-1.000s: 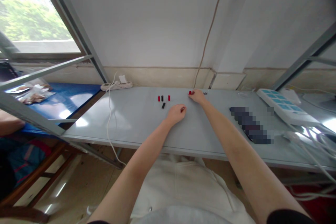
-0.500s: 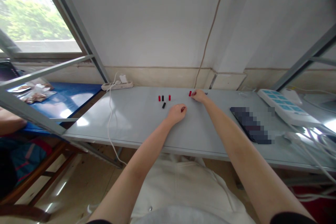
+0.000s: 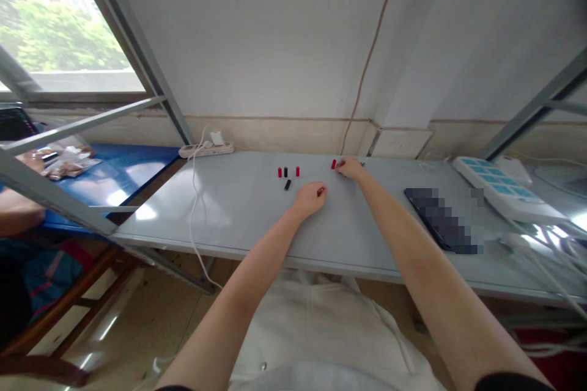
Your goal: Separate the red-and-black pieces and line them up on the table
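Observation:
My left hand (image 3: 310,198) rests on the grey table with its fingers curled closed. A bit of dark red shows at its fingertips; what that is I cannot make out. Farther back, my right hand (image 3: 349,167) has its fingers drawn together, and whatever they hold is hidden. Just left of those fingertips stands a small red cylinder (image 3: 334,164); contact is unclear. Left of my left hand are a red cylinder (image 3: 298,171), a black cylinder (image 3: 285,171) and another red cylinder (image 3: 279,172), all upright. A black cylinder (image 3: 287,184) lies tilted in front of them.
A dark phone-like slab (image 3: 426,214), partly pixelated, lies right of my right forearm. Beyond it is a white power strip (image 3: 504,189) with cables. At the back left sits another power strip (image 3: 208,149), its white cord crossing the table. Another person's arm (image 3: 21,211) shows at the blue table (image 3: 132,165).
Both my hands keep nearly the same place and pose. The whole view shifts slightly. At the far left, the other person's hand has come into view by the plastic bags.

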{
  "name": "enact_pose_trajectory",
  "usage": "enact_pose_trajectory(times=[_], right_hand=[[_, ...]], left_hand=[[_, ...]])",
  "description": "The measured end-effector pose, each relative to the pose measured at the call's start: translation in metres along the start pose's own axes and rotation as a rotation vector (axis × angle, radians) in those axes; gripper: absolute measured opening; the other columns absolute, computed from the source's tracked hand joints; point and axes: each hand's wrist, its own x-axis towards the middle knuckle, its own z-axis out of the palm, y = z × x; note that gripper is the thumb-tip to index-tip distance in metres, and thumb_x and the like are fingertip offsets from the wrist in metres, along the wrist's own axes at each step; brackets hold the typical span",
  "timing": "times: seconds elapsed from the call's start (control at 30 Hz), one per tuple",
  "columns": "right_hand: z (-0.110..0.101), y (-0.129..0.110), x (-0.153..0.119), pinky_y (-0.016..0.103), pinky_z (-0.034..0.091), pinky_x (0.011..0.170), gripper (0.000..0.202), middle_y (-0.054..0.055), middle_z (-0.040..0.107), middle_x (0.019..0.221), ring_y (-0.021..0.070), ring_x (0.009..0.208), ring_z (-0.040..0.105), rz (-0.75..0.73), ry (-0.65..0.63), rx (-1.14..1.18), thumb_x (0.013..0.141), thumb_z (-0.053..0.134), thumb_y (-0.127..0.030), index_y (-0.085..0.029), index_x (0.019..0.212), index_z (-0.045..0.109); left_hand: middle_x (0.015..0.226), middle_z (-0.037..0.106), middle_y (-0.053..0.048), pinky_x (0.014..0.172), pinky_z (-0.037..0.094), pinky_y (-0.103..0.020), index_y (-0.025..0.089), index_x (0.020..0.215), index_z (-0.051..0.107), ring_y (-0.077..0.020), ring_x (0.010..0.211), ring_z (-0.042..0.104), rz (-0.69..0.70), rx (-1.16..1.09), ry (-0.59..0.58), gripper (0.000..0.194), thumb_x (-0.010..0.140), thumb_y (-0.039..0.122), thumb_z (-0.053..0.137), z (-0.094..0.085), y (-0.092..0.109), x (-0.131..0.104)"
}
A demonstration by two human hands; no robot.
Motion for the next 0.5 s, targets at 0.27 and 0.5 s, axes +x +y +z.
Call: enact_pose_trajectory(times=[0.27, 0.5], right_hand=[[-0.0016, -0.0014, -0.0022, 0.023, 0.043, 0.061, 0.008, 0.004, 0.063, 0.062, 0.0137, 0.061, 0.059, 0.0, -0.002, 0.011, 0.066, 0.061, -0.018, -0.015, 0.071, 0.065], [-0.0087, -0.0002, -0.0083, 0.023, 0.043, 0.059, 0.013, 0.005, 0.065, 0.067, 0.0128, 0.058, 0.058, 0.076, -0.098, -0.016, 0.066, 0.063, -0.018, -0.014, 0.078, 0.065]], left_hand=[[0.069, 0.062, -0.003, 0.059, 0.037, -0.023, 0.017, 0.081, 0.063, -0.0123, 0.061, 0.052, 0.003, 0.006, 0.008, 0.021, 0.079, 0.023, 0.043, -0.001, 0.0007, -0.0004], [0.069, 0.062, -0.003, 0.059, 0.038, -0.023, 0.017, 0.082, 0.062, -0.0127, 0.061, 0.052, -0.037, 0.012, 0.076, 0.022, 0.08, 0.025, 0.042, -0.0039, -0.0038, 0.0016]])
